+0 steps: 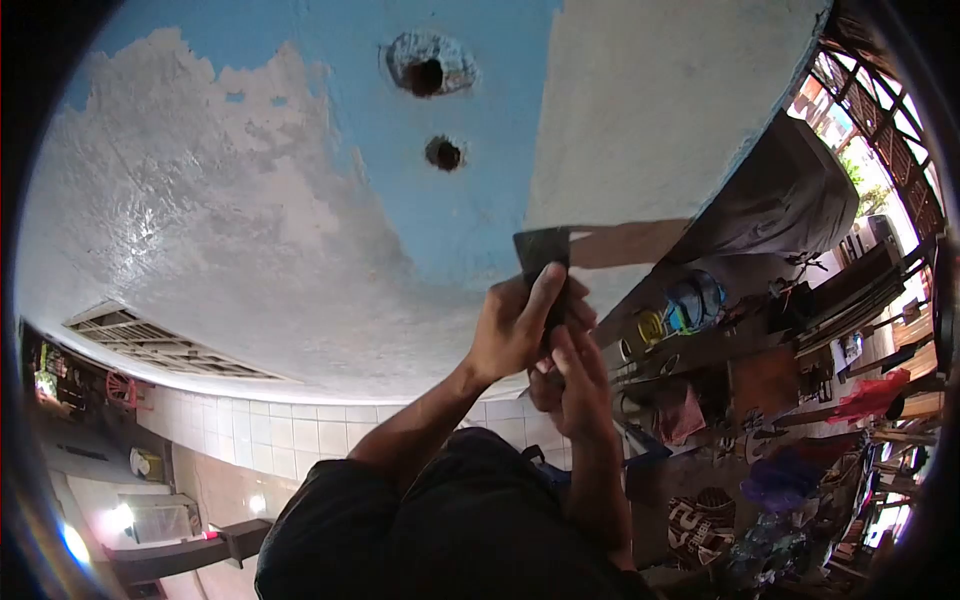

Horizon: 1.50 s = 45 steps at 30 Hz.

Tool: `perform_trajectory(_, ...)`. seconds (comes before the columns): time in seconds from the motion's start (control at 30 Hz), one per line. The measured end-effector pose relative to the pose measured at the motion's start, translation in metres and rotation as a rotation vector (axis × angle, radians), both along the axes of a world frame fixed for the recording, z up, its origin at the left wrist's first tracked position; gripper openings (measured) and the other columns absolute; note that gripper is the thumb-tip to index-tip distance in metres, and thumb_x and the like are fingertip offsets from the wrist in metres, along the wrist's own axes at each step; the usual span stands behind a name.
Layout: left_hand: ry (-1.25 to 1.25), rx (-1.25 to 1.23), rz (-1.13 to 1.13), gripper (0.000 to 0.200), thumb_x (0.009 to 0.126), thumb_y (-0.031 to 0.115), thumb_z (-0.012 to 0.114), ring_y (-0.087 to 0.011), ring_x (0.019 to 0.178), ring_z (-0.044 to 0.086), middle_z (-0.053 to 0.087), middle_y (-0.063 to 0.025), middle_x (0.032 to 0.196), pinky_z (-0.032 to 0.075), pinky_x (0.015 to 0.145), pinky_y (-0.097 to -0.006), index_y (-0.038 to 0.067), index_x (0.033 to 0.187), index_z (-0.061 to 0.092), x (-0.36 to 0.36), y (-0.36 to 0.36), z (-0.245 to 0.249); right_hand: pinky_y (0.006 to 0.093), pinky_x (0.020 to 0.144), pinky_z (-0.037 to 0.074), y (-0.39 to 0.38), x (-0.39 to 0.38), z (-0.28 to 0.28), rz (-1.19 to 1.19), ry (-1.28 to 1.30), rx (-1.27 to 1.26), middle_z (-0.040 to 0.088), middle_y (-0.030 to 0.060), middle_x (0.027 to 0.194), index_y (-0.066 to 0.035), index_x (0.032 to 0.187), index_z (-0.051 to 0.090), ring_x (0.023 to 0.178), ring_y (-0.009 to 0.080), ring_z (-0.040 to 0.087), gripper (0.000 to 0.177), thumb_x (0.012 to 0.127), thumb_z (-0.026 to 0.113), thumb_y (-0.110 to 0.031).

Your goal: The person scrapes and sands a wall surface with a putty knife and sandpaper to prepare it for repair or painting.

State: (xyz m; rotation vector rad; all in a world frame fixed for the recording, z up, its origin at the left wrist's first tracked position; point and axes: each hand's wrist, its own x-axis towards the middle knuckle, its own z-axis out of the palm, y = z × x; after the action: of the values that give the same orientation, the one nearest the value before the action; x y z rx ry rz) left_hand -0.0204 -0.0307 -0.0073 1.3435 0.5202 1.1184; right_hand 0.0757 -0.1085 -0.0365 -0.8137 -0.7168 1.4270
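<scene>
A dark-bladed putty knife [541, 246] is up against the wall [620, 130], its blade at the lower end of a blue painted strip [480, 210]. My left hand [520, 325] is closed round its dark handle, thumb laid along it toward the blade. Just below, my right hand [578, 385] has its fingers bent in at the handle's lower end, partly hidden by the left hand. A brownish band [630, 245] runs from beside the blade to the wall's right edge. Higher up, the blue strip has two rough holes [426, 76], one above the other.
Grey-white patchy coating [200, 210] covers the wall at left, above a slatted vent [170, 345]. White tiles [290, 430] run along below. At right are a dark covered bulk [780, 195], a blue container [695, 300], a red cloth [870, 395] and heaped clutter.
</scene>
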Motion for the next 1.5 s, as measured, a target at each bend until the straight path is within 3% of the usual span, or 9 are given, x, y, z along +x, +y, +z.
perform_trajectory(0.13,-0.038,-0.097,-0.063,0.045,0.104,0.034,0.039,-0.0114,0.061,0.064,0.069,-0.0099,0.075,0.047,0.044,-0.0225,-0.004,0.096,0.061,-0.001,0.003,0.018,0.0203,0.043,0.029,0.002,0.005,0.024,0.019,0.006,-0.022,0.049,-0.0009,0.075,-0.004,0.099,0.054,0.052,0.0034,0.041,0.02,0.101,0.045,-0.021)
perform_trajectory(0.23,-0.067,-0.088,-0.068,0.045,0.104,0.036,0.039,-0.0108,0.059,0.064,0.069,-0.0093,0.076,0.047,0.043,-0.0222,-0.003,0.097,0.061,0.002,0.001,-0.007,0.0215,0.038,0.025,-0.002,-0.017,0.016,-0.255,-0.208,-0.029,0.046,-0.0018,0.071,-0.004,0.097,0.053,0.045,0.0022,0.036,0.02,0.102,0.044,-0.021)
perform_trajectory(0.4,-0.06,-0.176,-0.114,0.048,0.104,0.037,0.039,-0.0088,0.055,0.062,0.069,-0.01,0.075,0.044,0.039,-0.0204,-0.004,0.095,0.061,-0.001,0.0,0.02,0.0169,0.048,0.034,-0.003,0.0,0.029,-0.094,-0.131,-0.006,0.047,0.0,0.078,-0.006,0.095,0.052,0.062,0.005,0.043,0.014,0.1,0.047,-0.019)
perform_trajectory(0.53,-0.102,-0.092,-0.078,0.046,0.103,0.037,0.04,-0.0089,0.053,0.061,0.069,-0.0083,0.074,0.043,0.038,-0.0205,-0.001,0.094,0.062,0.004,0.005,-0.007,0.0197,0.037,0.024,0.0,-0.009,0.008,-0.153,-0.176,0.046,0.048,-0.0019,0.073,-0.004,0.097,0.053,0.046,0.0013,0.036,0.019,0.102,0.044,-0.021)
perform_trajectory(0.63,-0.036,-0.16,-0.067,0.047,0.103,0.037,0.04,-0.0086,0.052,0.06,0.068,-0.008,0.071,0.043,0.038,-0.0205,-0.002,0.092,0.063,-0.001,0.001,0.031,0.0197,0.039,0.026,-0.001,0.002,0.036,-0.042,-0.091,-0.003,0.049,-0.0012,0.074,-0.005,0.098,0.053,0.049,0.0026,0.04,0.019,0.102,0.044,-0.021)
perform_trajectory(0.83,-0.02,0.052,0.014,0.049,0.103,0.037,0.04,-0.0075,0.05,0.059,0.069,-0.0077,0.072,0.043,0.04,-0.0215,-0.002,0.091,0.065,0.002,0.008,0.007,0.0186,0.039,0.027,0.0,-0.007,0.025,-0.104,-0.11,0.033,0.049,-0.0007,0.074,-0.004,0.1,0.052,0.049,0.0018,0.04,0.018,0.101,0.045,-0.021)
perform_trajectory(0.93,-0.025,-0.02,-0.069,0.048,0.104,0.036,0.04,-0.0166,0.062,0.068,0.069,-0.0119,0.072,0.052,0.052,-0.0257,-0.006,0.095,0.062,0.001,0.016,0.034,0.0203,0.036,0.024,0.006,-0.005,0.052,-0.089,-0.118,0.04,0.046,0.0014,0.076,-0.007,0.099,0.049,0.047,0.006,0.039,0.014,0.101,0.045,-0.021)
perform_trajectory(1.17,0.08,-0.057,-0.026,0.048,0.103,0.036,0.04,-0.0074,0.057,0.061,0.069,-0.0064,0.072,0.047,0.048,-0.0225,-0.003,0.09,0.065,-0.005,0.004,0.025,0.0187,0.038,0.025,-0.004,-0.013,0.036,-0.165,-0.144,-0.045,0.047,-0.0016,0.073,-0.005,0.096,0.051,0.047,0.0021,0.039,0.018,0.102,0.044,-0.021)
perform_trajectory(1.5,-0.026,-0.043,-0.055,0.045,0.104,0.032,0.041,-0.0127,0.064,0.065,0.069,-0.0109,0.072,0.052,0.056,-0.0253,-0.006,0.092,0.063,-0.001,0.008,0.026,0.0191,0.04,0.028,-0.003,-0.008,0.044,-0.139,-0.168,-0.003,0.048,-0.0009,0.073,-0.004,0.098,0.052,0.049,0.0026,0.04,0.019,0.102,0.044,-0.021)
